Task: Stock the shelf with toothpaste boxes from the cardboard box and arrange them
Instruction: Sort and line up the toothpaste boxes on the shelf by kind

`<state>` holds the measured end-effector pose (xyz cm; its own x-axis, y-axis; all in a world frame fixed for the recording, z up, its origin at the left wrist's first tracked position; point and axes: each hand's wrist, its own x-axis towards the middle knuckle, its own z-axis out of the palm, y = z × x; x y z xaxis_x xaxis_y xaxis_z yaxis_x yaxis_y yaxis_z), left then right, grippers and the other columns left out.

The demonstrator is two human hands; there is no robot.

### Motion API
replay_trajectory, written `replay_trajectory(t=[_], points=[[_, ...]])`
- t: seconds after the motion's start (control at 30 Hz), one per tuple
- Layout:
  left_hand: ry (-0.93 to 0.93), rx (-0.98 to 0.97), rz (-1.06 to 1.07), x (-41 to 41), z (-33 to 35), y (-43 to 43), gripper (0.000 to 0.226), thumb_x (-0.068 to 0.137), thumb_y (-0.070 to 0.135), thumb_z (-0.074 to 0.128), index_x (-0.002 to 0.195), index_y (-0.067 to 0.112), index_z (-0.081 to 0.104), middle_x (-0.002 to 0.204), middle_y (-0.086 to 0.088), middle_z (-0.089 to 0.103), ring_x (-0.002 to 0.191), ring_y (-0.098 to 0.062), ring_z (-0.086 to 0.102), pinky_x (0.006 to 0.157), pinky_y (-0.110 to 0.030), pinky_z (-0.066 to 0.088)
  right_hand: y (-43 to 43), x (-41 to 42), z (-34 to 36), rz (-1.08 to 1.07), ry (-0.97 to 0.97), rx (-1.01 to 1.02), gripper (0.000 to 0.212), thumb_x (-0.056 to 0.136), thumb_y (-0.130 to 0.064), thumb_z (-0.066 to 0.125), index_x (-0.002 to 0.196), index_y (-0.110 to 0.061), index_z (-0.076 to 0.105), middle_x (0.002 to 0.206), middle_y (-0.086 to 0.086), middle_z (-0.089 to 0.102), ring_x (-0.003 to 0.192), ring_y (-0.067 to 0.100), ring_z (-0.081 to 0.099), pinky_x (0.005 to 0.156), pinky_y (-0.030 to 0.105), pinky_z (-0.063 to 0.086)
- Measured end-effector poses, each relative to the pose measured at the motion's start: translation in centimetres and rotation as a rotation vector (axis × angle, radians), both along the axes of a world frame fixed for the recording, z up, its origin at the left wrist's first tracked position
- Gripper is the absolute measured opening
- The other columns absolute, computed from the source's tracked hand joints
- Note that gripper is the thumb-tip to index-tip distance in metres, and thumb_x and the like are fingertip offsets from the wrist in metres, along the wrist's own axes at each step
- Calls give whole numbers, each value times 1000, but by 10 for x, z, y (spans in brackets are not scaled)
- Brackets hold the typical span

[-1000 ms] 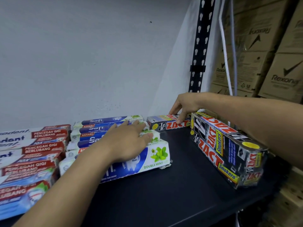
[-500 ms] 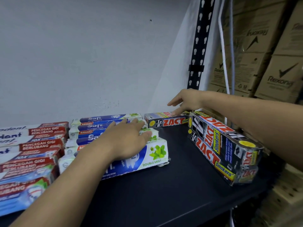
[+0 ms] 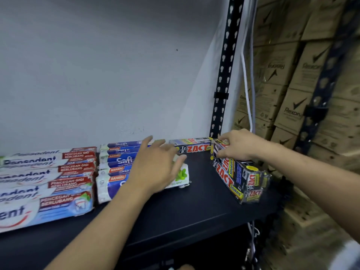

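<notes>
A black shelf [image 3: 194, 207] is standing against a grey wall, with Rexona cartons [image 3: 292, 106] stacked to the right. Pepsodent boxes [image 3: 44, 182] and Safi boxes [image 3: 116, 164] are lying in rows at the left. The left hand [image 3: 155, 170], blurred, is reaching over the Safi boxes, fingers straight and spread. The right hand [image 3: 240, 145] is curling thumb and fingers round the far end of the Zact stack [image 3: 237, 178] near the shelf's right edge. One Zact box [image 3: 191, 148] is lying along the wall just beside it.

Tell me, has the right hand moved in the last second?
Yes. Against the black shelf upright, the right hand slid rightward: its fingers left the single Zact box and now hold the far end of the Zact stack.
</notes>
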<state>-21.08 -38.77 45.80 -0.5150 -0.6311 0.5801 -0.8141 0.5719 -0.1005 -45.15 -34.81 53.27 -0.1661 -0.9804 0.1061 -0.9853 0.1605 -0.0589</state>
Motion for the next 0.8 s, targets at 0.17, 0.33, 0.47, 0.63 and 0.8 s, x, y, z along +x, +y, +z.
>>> replay_trajectory(t=[0.17, 0.33, 0.47, 0.63, 0.8], points=[[64, -155, -197, -29, -16, 40, 32, 91, 40, 46, 101, 24, 71, 117, 7, 70, 113, -21, 60, 109, -44, 28, 15, -3, 4, -52, -168, -97, 75, 82, -43, 65, 150, -25, 39, 147, 7, 49, 131, 29, 48, 103, 33, 44], [303, 151, -286, -77, -30, 81, 37, 92, 49, 47, 116, 28, 66, 118, 9, 69, 104, -22, 61, 90, -38, 46, 40, -22, 20, -90, -305, -320, 72, 79, -40, 65, 147, -34, 42, 136, 5, 58, 113, 28, 60, 92, 31, 50], [424, 415, -221, -125, -33, 98, 55, 85, 64, 47, 126, 30, 60, 132, 8, 60, 111, -26, 59, 92, -39, 50, 64, -39, 34, -123, -336, -444, 70, 77, -40, 64, 144, -40, 42, 114, 5, 66, 95, 27, 65, 83, 33, 51], [426, 391, -129, -144, -41, 102, 61, 75, 67, 60, 123, 30, 61, 133, 12, 56, 108, -24, 57, 89, -39, 51, 84, -53, 37, -108, -530, -579, 56, 75, -33, 70, 126, -39, 46, 88, -5, 66, 79, 20, 68, 72, 43, 60], [479, 338, -138, -131, -38, 106, 41, 75, 47, 65, 108, 22, 66, 108, 9, 64, 96, -20, 61, 81, -37, 52, 88, -49, 35, -32, -551, -638, 55, 81, -26, 73, 125, -32, 41, 88, -5, 65, 78, 14, 67, 67, 33, 57]])
